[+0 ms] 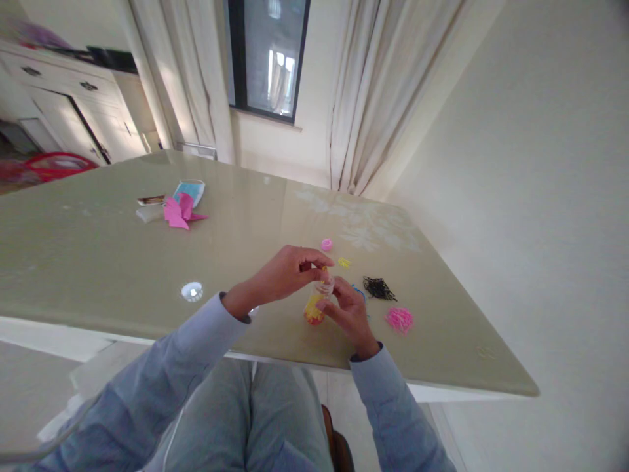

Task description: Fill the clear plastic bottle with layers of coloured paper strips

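The right hand [350,311] curls round a clear, narrow-necked jar [312,308] with yellow and red bits inside; whether its base touches the glossy table [236,242] I cannot tell. At the jar's mouth, the left hand [292,270] pinches a tiny yellow strip [325,269]. Beyond the jar sits a round pink lid [327,244]; to its right lie 2 stringy heaps, black [379,288] and pink [400,320]. Blue strands [360,292] are partly hidden behind the right hand. Far left of the jar, creased pink paper [179,210] overlaps a pleated mask [194,191].

Btl [313,309] looks smooth glass/plastic, tbl [236,236] looks glossy.
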`<state>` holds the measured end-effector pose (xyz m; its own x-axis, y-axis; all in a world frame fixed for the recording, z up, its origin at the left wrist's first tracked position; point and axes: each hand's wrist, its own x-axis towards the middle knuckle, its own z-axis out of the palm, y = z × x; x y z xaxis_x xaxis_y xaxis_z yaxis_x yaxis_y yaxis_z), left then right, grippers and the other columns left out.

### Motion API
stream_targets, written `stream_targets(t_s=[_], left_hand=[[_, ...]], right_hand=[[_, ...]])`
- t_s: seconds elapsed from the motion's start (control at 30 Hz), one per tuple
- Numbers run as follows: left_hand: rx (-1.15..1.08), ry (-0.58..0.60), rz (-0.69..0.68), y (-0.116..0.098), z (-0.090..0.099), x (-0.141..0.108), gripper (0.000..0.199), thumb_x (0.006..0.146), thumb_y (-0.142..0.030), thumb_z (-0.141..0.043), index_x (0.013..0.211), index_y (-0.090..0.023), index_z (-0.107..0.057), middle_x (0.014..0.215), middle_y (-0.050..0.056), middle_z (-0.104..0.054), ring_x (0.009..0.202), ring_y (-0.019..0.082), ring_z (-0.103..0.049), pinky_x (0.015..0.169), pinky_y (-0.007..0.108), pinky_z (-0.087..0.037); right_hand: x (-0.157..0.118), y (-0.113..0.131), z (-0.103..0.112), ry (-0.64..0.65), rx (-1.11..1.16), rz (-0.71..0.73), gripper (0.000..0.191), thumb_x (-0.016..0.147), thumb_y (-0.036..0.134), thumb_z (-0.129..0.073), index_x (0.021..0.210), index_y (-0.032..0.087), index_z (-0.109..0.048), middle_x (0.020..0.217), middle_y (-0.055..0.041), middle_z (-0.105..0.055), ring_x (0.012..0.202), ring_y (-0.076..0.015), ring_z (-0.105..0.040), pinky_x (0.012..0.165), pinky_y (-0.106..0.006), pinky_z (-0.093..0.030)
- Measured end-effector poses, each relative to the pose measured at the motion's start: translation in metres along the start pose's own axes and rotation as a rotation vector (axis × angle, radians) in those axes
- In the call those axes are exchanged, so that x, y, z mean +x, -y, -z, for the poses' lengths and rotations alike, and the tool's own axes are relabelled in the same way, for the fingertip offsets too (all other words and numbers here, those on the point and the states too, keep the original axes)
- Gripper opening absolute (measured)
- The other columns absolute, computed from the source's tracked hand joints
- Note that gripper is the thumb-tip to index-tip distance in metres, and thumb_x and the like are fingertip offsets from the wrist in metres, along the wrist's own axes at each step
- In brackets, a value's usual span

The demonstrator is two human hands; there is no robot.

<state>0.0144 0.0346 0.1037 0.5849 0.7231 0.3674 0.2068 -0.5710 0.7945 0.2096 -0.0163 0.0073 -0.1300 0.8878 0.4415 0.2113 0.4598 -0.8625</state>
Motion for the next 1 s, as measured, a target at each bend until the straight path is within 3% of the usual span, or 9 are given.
stream_targets(t_s=[0.23,0.43,0.53,0.77,1.0], left_hand=[[0.026,0.026,-0.001,-0.001,0.004,0.001,0.016,0.087,-0.019,-0.063,0.099,-0.017,-0.074,0.088,0.002,-0.077,0.071,0.011,-0.067,0.066,0.020,-0.049],[-0.039,0.095,0.003,-0.007,0.004,-0.001,0.013,0.088,-0.018,-0.058,0.089,-0.016,-0.071,0.079,0.000,-0.073,0.066,0.010,-0.064,0.061,0.019,-0.047],[0.009,0.067,0.000,-0.007,0.003,-0.001,0.014,0.087,-0.019,-0.060,0.089,-0.016,-0.073,0.079,0.001,-0.072,0.063,0.009,-0.061,0.060,0.020,-0.046],[0.111,0.003,-0.151,0.001,0.004,0.000,0.015,0.091,-0.020,-0.060,0.088,-0.016,-0.074,0.090,0.004,-0.071,0.078,0.012,-0.064,0.073,0.024,-0.048],[0.207,0.021,-0.212,0.000,0.004,-0.003,0.016,0.093,-0.016,-0.059,0.097,-0.016,-0.074,0.095,0.005,-0.074,0.085,0.013,-0.066,0.078,0.024,-0.049]], right_hand=[[0.000,0.000,0.000,-0.005,0.024,0.003,0.026,0.084,0.045,-0.075,0.097,0.023,-0.071,0.093,-0.0035,-0.062,0.086,-0.0194,-0.056,0.079,-0.033,-0.047],[0.000,0.004,0.000,-0.010,-0.002,-0.016,0.027,0.084,0.046,-0.074,0.099,0.023,-0.071,0.093,-0.0037,-0.063,0.085,-0.0192,-0.057,0.079,-0.033,-0.047],[0.000,0.003,0.000,-0.012,0.009,-0.007,0.028,0.083,0.046,-0.075,0.099,0.023,-0.071,0.092,-0.0036,-0.063,0.084,-0.0191,-0.057,0.079,-0.033,-0.047],[-0.001,0.002,0.000,-0.008,0.023,0.005,0.026,0.085,0.041,-0.075,0.103,0.024,-0.072,0.094,-0.0038,-0.063,0.086,-0.0192,-0.057,0.080,-0.033,-0.048],[-0.001,0.001,0.000,-0.001,0.024,0.008,0.025,0.085,0.039,-0.076,0.106,0.025,-0.071,0.096,-0.0033,-0.063,0.087,-0.0193,-0.057,0.081,-0.033,-0.047]])
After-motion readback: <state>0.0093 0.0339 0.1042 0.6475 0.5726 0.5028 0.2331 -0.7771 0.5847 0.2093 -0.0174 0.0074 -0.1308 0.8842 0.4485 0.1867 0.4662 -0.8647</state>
